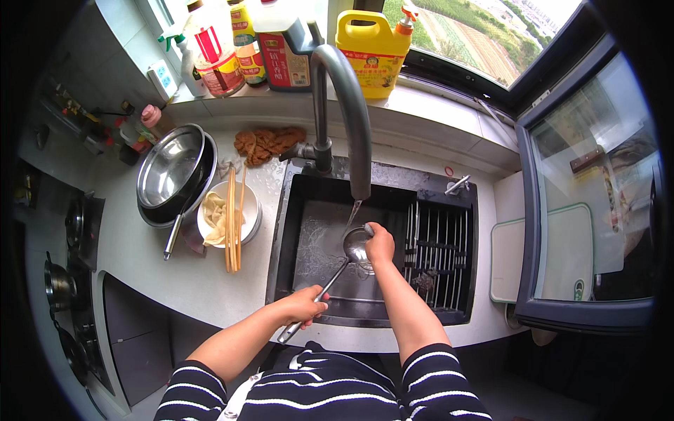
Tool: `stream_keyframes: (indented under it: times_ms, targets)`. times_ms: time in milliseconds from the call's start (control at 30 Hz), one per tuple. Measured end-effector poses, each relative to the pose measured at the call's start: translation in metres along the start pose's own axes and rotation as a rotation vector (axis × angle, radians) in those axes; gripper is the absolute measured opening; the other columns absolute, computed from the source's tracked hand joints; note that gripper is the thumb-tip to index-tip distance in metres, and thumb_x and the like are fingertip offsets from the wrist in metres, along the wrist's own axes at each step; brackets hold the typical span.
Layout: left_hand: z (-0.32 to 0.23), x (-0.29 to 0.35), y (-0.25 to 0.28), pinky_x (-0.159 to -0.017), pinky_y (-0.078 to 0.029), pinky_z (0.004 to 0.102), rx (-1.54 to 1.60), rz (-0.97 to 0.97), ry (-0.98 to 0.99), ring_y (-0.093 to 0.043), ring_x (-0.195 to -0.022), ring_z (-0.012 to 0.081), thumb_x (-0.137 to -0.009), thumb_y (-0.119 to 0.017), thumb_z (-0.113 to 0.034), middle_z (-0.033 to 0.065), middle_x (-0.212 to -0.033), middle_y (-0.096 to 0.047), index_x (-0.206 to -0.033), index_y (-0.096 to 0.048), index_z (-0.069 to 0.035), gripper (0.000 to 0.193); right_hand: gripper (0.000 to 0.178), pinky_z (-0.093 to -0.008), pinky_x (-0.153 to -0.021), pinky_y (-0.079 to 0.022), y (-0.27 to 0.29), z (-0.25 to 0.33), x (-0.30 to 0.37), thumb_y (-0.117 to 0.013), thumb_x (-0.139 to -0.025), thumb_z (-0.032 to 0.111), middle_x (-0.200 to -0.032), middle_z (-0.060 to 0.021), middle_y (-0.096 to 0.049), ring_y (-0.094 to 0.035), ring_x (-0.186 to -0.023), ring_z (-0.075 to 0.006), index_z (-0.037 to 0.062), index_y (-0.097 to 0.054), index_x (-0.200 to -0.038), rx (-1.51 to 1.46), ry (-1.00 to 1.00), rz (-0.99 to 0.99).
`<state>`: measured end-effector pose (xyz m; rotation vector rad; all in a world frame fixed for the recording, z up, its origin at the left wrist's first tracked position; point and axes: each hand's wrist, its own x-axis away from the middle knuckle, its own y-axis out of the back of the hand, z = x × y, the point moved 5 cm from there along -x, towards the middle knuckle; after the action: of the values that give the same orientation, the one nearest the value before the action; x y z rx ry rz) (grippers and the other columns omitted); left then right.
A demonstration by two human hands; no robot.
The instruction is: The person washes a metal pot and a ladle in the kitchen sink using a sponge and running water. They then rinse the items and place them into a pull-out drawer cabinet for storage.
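Observation:
Over the dark sink [323,309], my left hand [302,306] is wrapped around the handle of a metal ladle [356,245]. The ladle slants up and to the right, its bowl below the faucet [359,175]. My right hand [380,245] is closed at the right rim of the bowl, with a small grey thing [368,229] showing at its fingertips; its kind is unclear. A thin stream of water [353,212] runs from the spout near the bowl.
A drying rack [439,252] fills the sink's right side. To the left stand metal bowls [168,172], a white bowl [251,221] with a cloth and chopsticks [231,217] across it. A brown rag [263,145] lies behind; bottles [284,56] line the sill. An open window [597,182] juts in right.

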<state>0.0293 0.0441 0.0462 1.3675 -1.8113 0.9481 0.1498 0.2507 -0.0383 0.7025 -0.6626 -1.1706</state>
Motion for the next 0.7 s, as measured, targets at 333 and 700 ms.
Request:
stream_keyframes:
  times_ms: [333, 700]
  targets:
    - [-0.003, 0.003, -0.001, -0.036, -0.038, 0.0277, -0.112, -0.184, -0.090, -0.045, -0.043, 0.0111, -0.088, -0.054, -0.012, 0.0018, -0.060, -0.046, -0.115, -0.046, -0.006, 0.029, 0.020, -0.0530, -0.091, -0.041, 0.001, 0.041, -0.007, -0.062, -0.078, 0.017, -0.098, -0.0059, -0.060, -0.054, -0.102, -0.0272, 0.0136, -0.064, -0.098, 0.305, 0.485, 0.244]
    - [-0.002, -0.002, 0.000, -0.037, -0.039, 0.0278, 0.016, -0.274, -0.088, -0.046, -0.042, 0.0108, -0.088, -0.055, -0.014, 0.0034, -0.065, -0.049, -0.114, -0.046, -0.004, 0.029, 0.029, -0.0426, -0.083, -0.041, -0.005, 0.055, 0.028, -0.066, -0.078, 0.020, -0.099, -0.0064, -0.058, -0.052, -0.101, -0.0272, 0.0152, -0.061, -0.105, -0.022, 0.179, -0.214]
